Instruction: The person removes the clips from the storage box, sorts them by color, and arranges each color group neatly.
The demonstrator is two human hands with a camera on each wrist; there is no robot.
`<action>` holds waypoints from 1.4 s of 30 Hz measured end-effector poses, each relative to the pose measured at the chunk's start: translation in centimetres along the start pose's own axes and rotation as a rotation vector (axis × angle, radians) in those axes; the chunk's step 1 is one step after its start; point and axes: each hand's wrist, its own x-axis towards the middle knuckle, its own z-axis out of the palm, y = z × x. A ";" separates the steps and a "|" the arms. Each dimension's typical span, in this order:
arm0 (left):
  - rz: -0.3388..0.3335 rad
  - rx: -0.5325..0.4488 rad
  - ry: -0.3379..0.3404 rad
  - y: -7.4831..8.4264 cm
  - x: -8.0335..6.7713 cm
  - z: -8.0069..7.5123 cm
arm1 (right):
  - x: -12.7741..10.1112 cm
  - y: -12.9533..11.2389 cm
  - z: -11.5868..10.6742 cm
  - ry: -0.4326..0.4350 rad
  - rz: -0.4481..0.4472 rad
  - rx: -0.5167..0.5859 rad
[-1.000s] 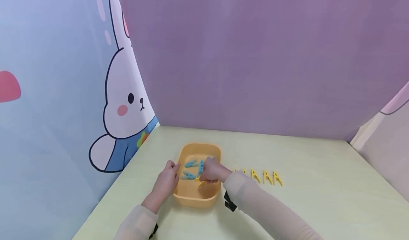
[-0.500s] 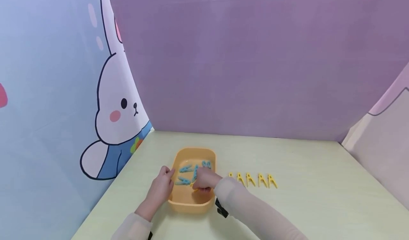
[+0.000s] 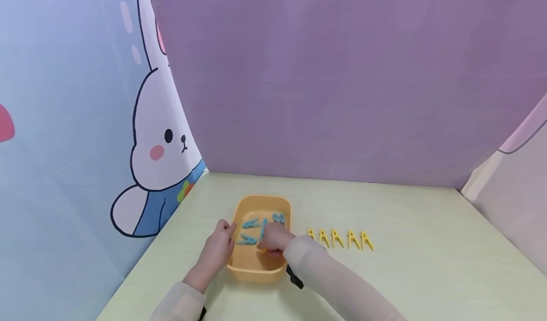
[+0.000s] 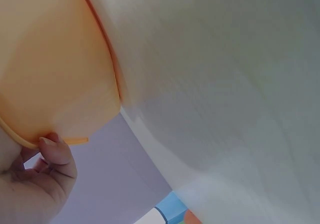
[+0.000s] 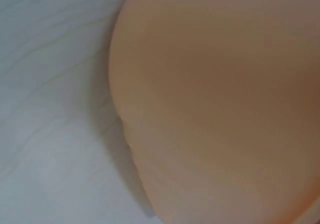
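Head view first: I see the orange tub (image 3: 258,271) on the pale green table (image 3: 406,273) at about 6 o'clock in the picture, with both hands at it. My reading is that the left hand (image 3: 215,253) sits at the tub's 9 o'clock side, thumb and fingertips on the rim, fingers curled lightly against the wall. The right hand (image 3: 273,240) reaches over the 3 o'clock rim into the tub, its fingers bent down around a small yellow clothespin (image 3: 263,251); a sliver of yellow shows under the fingertips. Blue clothespins (image 3: 249,231) lie loose in the tub at 11 to 12 o'clock from that hand, just beside it. A row of five yellow clothespins (image 3: 337,239) stands on the table at 3 o'clock from the tub, apart from both hands.

Left wrist view: I see the tub's outer wall (image 4: 55,73) close up and the left hand (image 4: 35,184) at 7 o'clock, its thumb tip pressed on the rim's edge.

Right wrist view: only the tub's orange wall (image 5: 215,98) and the table (image 5: 50,108) show; the hand itself is out of sight.
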 end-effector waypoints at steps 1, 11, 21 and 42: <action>0.004 0.003 -0.001 0.0 0.0 0.0 | 0.0 0.0 0.0 0.001 0.001 0.007; 0.000 0.000 -0.012 0.1 0.0 -0.1 | -0.1 -0.1 0.4 0.031 0.008 -0.021; 0.002 0.006 -0.002 0.1 0.0 -0.1 | 0.0 -0.2 0.4 0.040 0.022 -0.103; -0.013 -0.004 -0.017 0.2 0.0 -0.1 | 0.2 0.0 -2.0 0.061 0.010 -0.078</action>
